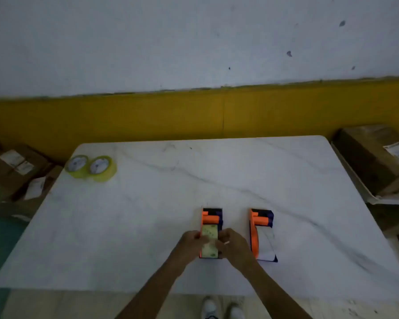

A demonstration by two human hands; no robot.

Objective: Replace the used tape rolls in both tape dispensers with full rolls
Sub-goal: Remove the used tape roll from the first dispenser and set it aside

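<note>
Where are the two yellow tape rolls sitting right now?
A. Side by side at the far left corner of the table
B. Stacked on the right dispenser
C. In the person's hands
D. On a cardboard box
A: the two rolls lie side by side at the far left corner of the table, while both hands are at the left dispenser.

A white marble-patterned table (217,176) with grey veins carries everything. Between the left hand (190,244) and right hand (234,246) sits an orange-and-navy tape dispenser (211,223) holding a greenish roll. Just right of the right hand stands a second tape dispenser (262,234) of the same colours, its roll pale. Well beyond the left hand, at the far left corner, two full yellowish tape rolls (90,168) lie flat, touching each other
</note>
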